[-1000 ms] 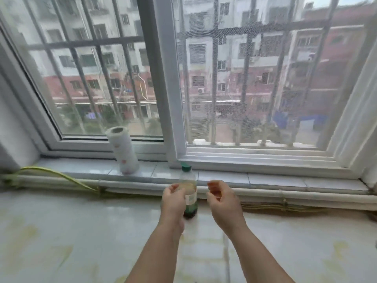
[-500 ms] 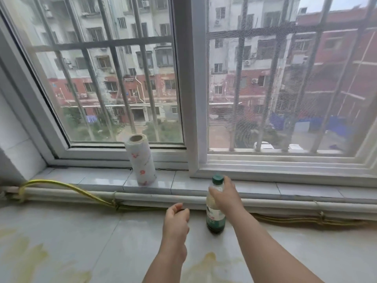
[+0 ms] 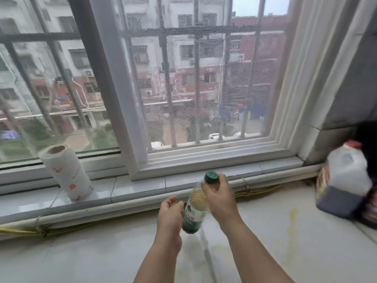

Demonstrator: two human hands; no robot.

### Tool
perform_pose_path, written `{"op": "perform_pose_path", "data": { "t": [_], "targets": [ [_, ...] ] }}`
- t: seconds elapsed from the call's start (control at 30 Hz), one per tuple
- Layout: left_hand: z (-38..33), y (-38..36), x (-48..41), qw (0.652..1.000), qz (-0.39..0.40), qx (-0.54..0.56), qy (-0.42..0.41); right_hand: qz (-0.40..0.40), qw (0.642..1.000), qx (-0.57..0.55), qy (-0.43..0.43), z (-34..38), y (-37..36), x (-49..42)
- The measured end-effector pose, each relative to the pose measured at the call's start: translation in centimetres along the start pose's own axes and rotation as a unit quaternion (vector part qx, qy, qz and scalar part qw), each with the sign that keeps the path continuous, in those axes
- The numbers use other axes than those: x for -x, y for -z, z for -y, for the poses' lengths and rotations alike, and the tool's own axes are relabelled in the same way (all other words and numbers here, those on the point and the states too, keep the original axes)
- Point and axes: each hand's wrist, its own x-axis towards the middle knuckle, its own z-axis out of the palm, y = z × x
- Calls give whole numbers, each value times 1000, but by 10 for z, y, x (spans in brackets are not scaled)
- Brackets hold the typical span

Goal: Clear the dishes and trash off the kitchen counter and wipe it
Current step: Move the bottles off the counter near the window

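With right hand clasping the tilted bottle by its neck at lower centre over the desk — left hand loosely curled, empty, beside the label — cup the base, carry upright.

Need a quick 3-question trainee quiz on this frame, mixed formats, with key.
1. True or false: the paper towel roll stands on the windowsill.
2. The right hand grips the bottle near its: A) base B) cap C) label
3. Fill in: the jug at the right edge has a ____ top.
Key: 1 true; 2 B; 3 red.
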Motion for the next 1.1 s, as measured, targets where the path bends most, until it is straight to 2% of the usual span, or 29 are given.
{"op": "perform_pose_path", "data": {
  "t": [0.17,0.3,0.6,0.83,1.1],
  "targets": [
    [24,-73,24,998,64,-10,12,-87,993,74,-13,-3,93,10],
    [49,-153,61,990,132,-35,45,-176,975,132,-21,-8,201,28],
    [87,-273,120,974,199,-40,98,-319,936,141,-45,-26,367,51],
    [102,-317,139,973,193,-45,117,-371,918,125,-70,-43,433,28],
    [111,-332,136,976,173,-58,119,-393,905,121,-108,-64,467,3]
  ]
}}
